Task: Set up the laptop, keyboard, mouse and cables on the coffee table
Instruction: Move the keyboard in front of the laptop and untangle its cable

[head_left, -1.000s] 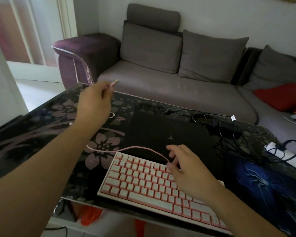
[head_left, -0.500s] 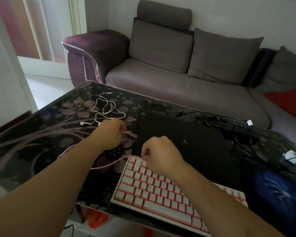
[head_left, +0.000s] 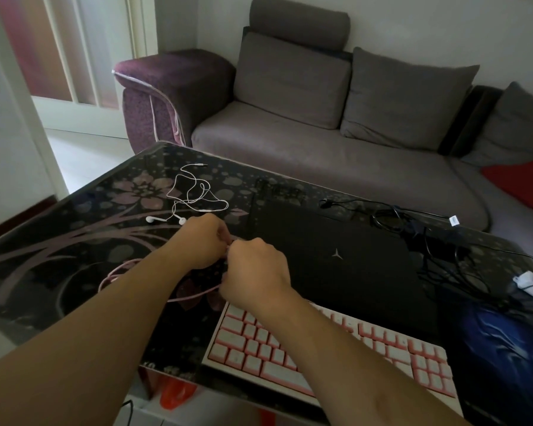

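Pinching the pink cable (head_left: 154, 265) between them, the left hand (head_left: 202, 241) and right hand (head_left: 254, 272) meet just beyond the keyboard (head_left: 330, 348), seemingly working its end or gathering slack. Its loop trails left of the keyboard on the counter (head_left: 43, 272); the shut laptop (head_left: 336, 256) lies behind.

Laptop (head_left: 345, 259) and keyboard (head_left: 336, 348) laid out on coffee table (head_left: 43, 272)

Keyboard is placed nearest, laptop behind it, earphones (head_left: 191, 195) far left, cables (head_left: 428, 241) to the right.
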Demonstrator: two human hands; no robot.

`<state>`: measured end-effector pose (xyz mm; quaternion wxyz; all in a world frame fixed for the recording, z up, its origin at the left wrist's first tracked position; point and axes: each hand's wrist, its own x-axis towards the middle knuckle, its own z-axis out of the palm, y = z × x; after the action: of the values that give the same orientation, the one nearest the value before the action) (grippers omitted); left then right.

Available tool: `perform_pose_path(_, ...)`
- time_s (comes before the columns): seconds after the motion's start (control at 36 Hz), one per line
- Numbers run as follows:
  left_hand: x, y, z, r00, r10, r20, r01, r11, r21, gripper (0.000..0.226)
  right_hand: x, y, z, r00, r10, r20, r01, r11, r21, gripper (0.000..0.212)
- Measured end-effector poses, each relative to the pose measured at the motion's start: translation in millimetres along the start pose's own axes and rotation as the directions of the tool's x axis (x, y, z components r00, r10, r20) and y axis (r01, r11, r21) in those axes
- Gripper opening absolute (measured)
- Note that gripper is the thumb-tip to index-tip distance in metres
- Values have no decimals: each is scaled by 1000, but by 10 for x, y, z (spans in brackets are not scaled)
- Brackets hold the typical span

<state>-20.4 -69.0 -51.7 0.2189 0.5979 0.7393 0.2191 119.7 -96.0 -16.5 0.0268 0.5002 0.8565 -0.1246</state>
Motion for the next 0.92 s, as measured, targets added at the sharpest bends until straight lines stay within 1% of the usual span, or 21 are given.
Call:
perform_pose_path(0.08, 12, -1, -4, 1000, 5, -22, -6, 1000, -17, 7, -42, -13, 59, 1000, -21, -12, 21, 1000, 2, 21)
perform_pose_path(0.17, 12, -6, -3, 999, 9, -39, -11, 999, -38, 6, -73, 0, 130, 997, -69, -32, 68, 997, -40, 30)
perform_pose_path(0.22, 11, -11, -3, 999, 1, -45, -3, 999, -49, 5, -69, 39, 147, 997, -76, -26, 75, 997, -29, 27)
perform_pose_path(0.25, 16, -16, 0, 999, -8, -49, 6, 999, -44, 5, -62, 76, 144, 998, -56, -14, 56, 998, 17, 22)
perform_pose_path(0.28, 29, -25, 4, 998, -13, -53, 12, 1000, -29, 5, -59, 121, 134, 1000, -24, 2, 24, 994, 108, 16)
perform_pose_path(0.33, 74, -43, 9, 997, -14, -73, 14, 1000, 0, 6, -49, 226, 102, 999, 35, 27, -42, 941, 337, 11)
perform_pose_path(0.36, 94, -39, 0, 997, -10, -79, 10, 1000, 5, 7, -52, 285, 79, 998, 60, 25, -65, 905, 421, 11)
perform_pose_path(0.42, 134, -15, -21, 998, 7, -62, -7, 1000, -3, 10, -45, 417, 31, 995, 104, 3, -93, 872, 480, 13)
perform_pose_path(0.56, 357, 30, -1, 1000, 14, 10, -14, 999, -46, 16, 81, 740, -42, 974, 223, -25, -178, 835, 520, 17)
perform_pose_path(0.67, 586, 54, 60, 998, 3, 65, -2, 1000, -28, 18, 276, 898, -96, 952, 299, -60, -221, 813, 539, 18)
perform_pose_path(0.72, 722, 71, 108, 999, 16, 34, -15, 999, -44, 19, 421, 943, -103, 946, 314, -77, -227, 813, 536, 20)
perform_pose_path(0.83, 939, 82, 178, 998, 41, -37, -44, 995, -85, 11, 679, 1036, -95, 934, 336, -122, -221, 810, 544, 21)
perform_pose_path(0.92, 1043, 32, 194, 998, 45, -53, -50, 993, -105, 12, 778, 1075, 0, 919, 339, -202, -186, 824, 536, 21)
